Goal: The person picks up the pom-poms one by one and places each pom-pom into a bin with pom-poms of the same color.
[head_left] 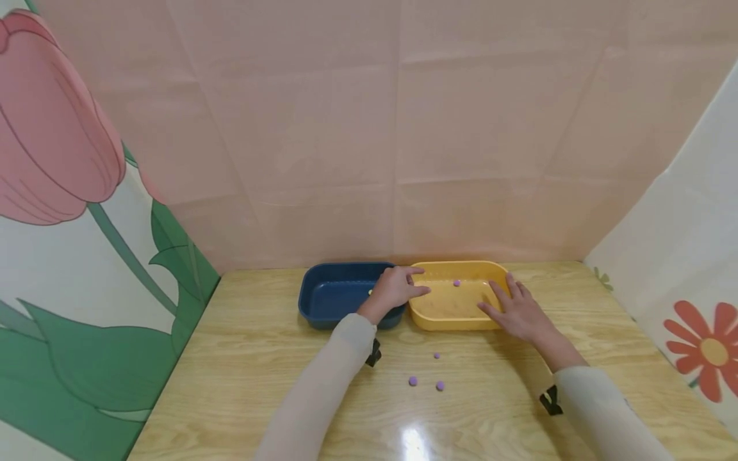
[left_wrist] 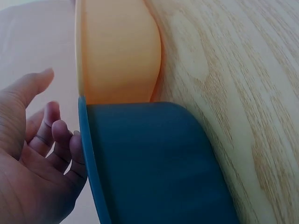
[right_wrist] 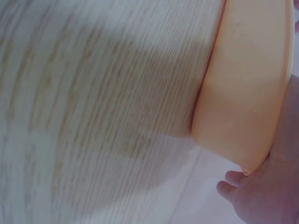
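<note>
My left hand [head_left: 393,288] is over the right end of a dark blue tray [head_left: 323,319], its thumb and forefinger apart and pointing toward the yellow tray [head_left: 450,324]. Nothing shows between those fingers in the left wrist view, where the other fingers bend loosely near the blue rim. My right hand [head_left: 521,315] spreads its fingers at the yellow tray's right end. Some of them lie over the rim; whether they press on it I cannot tell. One small purple piece [head_left: 457,282] lies inside the yellow tray. A tiny yellow piece [head_left: 371,292] shows in the blue tray beside the left wrist.
Three small purple pieces lie on the wooden table [head_left: 242,384] in front of the trays, one a purple bit [head_left: 437,355] smaller than the others. Both trays stand side by side close to the pink back wall [head_left: 323,160]. Printed flower sheets flank the table.
</note>
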Demonstrator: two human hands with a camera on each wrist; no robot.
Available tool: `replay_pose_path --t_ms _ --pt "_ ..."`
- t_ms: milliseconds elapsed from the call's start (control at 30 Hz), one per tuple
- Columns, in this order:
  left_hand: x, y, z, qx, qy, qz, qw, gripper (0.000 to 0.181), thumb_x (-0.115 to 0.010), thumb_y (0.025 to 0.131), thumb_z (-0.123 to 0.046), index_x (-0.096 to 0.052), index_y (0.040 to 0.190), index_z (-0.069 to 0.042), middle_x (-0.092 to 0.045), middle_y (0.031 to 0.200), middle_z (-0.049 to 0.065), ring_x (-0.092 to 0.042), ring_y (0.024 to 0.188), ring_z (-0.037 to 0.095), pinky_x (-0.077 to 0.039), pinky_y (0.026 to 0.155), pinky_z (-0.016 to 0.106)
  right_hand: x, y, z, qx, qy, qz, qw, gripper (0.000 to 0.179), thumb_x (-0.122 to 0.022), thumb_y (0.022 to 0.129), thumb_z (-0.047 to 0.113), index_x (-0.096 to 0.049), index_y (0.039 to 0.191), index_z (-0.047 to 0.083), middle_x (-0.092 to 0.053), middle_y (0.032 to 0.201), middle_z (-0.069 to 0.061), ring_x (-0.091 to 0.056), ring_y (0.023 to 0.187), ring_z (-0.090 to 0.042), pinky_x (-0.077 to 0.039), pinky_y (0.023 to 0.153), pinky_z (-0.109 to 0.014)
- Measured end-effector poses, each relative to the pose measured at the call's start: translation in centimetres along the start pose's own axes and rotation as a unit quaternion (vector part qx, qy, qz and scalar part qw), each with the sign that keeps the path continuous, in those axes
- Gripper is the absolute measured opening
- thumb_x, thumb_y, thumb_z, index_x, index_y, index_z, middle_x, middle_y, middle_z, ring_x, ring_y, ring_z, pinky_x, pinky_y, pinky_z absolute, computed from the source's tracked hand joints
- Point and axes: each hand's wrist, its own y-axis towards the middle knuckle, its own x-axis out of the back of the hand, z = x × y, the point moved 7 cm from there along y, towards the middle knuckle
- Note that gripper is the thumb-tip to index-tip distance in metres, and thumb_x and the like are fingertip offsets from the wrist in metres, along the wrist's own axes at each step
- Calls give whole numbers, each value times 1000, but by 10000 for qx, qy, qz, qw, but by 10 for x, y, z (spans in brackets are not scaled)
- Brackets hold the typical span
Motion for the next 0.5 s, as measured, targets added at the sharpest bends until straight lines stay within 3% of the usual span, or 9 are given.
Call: replay_pose_path --t_ms 500 --pt "7 -20 -4 -121 -67 88 9999 53 -77 88 -48 -65 137 -31 -62 76 -8 -53 57 10 -40 51 26 -2 1 -3 17 45 51 10000 86 -38 103 63 -25 159 -2 -1 160 -41 -9 140 -68 -17 106 -79"
